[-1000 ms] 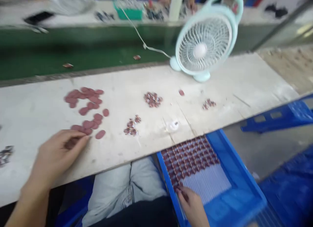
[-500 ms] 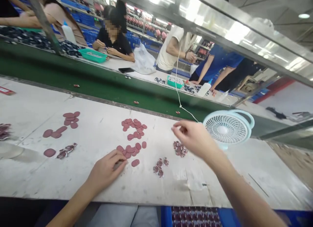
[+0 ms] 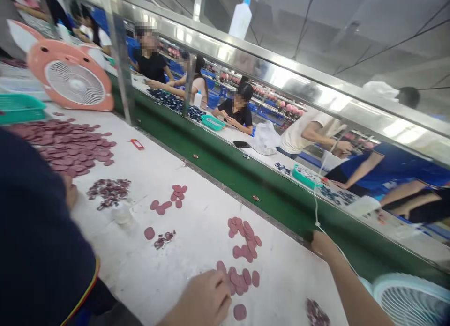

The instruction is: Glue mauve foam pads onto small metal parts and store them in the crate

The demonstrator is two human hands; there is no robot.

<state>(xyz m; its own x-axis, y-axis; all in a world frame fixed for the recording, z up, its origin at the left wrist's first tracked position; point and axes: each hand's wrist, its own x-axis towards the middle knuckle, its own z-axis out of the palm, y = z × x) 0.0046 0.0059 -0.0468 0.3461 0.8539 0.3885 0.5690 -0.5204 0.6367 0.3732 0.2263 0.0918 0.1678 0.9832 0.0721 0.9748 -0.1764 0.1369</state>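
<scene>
My left hand (image 3: 207, 295) is low on the white table, its fingers curled together beside a cluster of dull-red oval discs (image 3: 241, 281). What its fingertips hold, if anything, is hidden. One loose disc (image 3: 240, 312) lies to the right of that hand. Farther back is a curved group of overlapping discs (image 3: 249, 234). My right hand (image 3: 321, 245) reaches to the table's far edge, by the green belt (image 3: 218, 166). A dark blur shows at its fingertips, and the fingers themselves are mostly hidden. Small shiny dark-red pieces (image 3: 317, 312) lie in a pile below my right forearm.
A pale blue fan (image 3: 411, 300) stands at right, with a white cord (image 3: 316, 204) running up from it. At left are a co-worker's dark sleeve (image 3: 38, 223), a large disc heap (image 3: 77, 148), a pink pig-faced fan (image 3: 75, 77) and a green basket (image 3: 21, 108). People sit across the belt.
The view has swung left, bringing the pink fan and neighbouring co-worker into sight. My right hand has moved away from the shiny pieces to the belt's edge. My left hand remains beside the discs.
</scene>
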